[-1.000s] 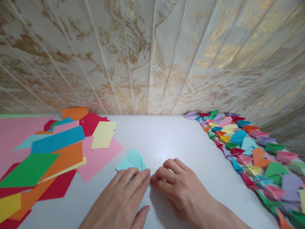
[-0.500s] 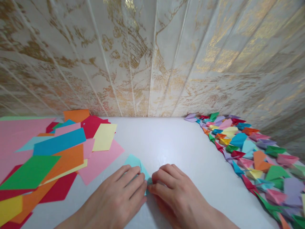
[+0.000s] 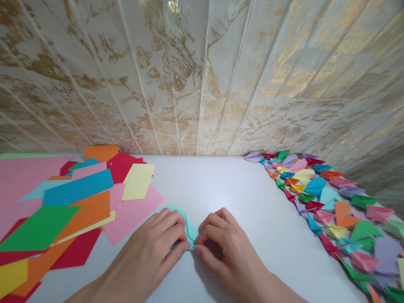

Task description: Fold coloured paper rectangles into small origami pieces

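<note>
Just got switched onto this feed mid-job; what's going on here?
A person is handling a small, folded piece of light turquoise paper with both hands, low over a smooth white table. The left hand covers much of its left side, while the fingers of the right hand are at its lower right corner. Flat, multicoloured paper sheets lie overlapping on the left, and rows of small, folded, multicoloured paper shapes line the right.
</note>
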### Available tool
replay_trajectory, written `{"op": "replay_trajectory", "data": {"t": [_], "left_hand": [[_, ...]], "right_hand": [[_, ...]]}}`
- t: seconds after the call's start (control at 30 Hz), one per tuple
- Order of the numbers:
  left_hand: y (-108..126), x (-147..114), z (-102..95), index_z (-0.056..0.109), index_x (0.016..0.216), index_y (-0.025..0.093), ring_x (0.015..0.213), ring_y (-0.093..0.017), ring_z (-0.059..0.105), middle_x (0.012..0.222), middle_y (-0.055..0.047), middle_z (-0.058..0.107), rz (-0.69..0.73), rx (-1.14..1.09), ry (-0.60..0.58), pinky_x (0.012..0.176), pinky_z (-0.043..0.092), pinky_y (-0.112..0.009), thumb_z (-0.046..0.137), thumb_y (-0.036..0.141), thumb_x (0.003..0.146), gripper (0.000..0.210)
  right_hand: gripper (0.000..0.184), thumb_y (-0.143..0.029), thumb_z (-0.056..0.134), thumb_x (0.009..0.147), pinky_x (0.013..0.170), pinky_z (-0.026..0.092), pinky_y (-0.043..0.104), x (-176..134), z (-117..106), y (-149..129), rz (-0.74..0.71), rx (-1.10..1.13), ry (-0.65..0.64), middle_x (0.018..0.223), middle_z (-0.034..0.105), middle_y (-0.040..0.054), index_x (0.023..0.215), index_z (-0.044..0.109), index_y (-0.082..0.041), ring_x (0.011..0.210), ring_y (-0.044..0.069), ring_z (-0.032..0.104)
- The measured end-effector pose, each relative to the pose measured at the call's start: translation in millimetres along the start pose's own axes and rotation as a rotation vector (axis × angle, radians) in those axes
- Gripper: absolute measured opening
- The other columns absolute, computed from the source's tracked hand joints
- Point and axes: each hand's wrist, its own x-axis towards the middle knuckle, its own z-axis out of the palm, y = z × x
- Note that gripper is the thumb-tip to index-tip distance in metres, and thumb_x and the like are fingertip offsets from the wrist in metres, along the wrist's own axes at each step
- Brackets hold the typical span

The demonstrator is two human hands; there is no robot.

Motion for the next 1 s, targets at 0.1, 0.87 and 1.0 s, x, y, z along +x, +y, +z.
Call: {"op": "replay_trajectory", "data": {"t": [0.1,0.87,1.0], "left_hand": [[3,3,1.3,0.056,0.082,0.021,0.080,-0.021,0.053,0.087,-0.002,0.059,-0.001,0.092,-0.004,0.076,0.043,-0.034,0.040,0.017,0.099,0.024],[13,14,13.4,0.056,0.075,0.021,0.073,-0.022,0.050,0.081,-0.003,0.057,0.004,0.487,-0.055,0.065,0.039,-0.035,0.048,0.002,0.083,0.022],[14,15,13.8,0.054,0.073,0.021,0.071,-0.022,0.049,0.079,-0.003,0.056,-0.004,0.496,-0.043,0.064,0.038,-0.035,0.049,0.001,0.083,0.022]], "right_hand": [[0.017,-0.002,0.065,0.078,0.079,0.041,0.033,2,1,-1,0.051,-0.025,-0.020,0.083,0.063,0.0008,0.076,0.063,-0.018,0.085,0.019,0.051],[0.017,-0.013,0.047,0.101,0.079,0.041,0.034,-8,-15,11,-0.428,-0.333,-0.144,0.096,0.068,0.0051,0.095,0.064,-0.015,0.089,0.019,0.055],[0.018,-0.015,0.046,0.102,0.080,0.039,0.035,-9,-20,11,-0.471,-0.392,-0.201,0.095,0.067,0.0053,0.096,0.063,-0.015,0.090,0.019,0.054]]}}
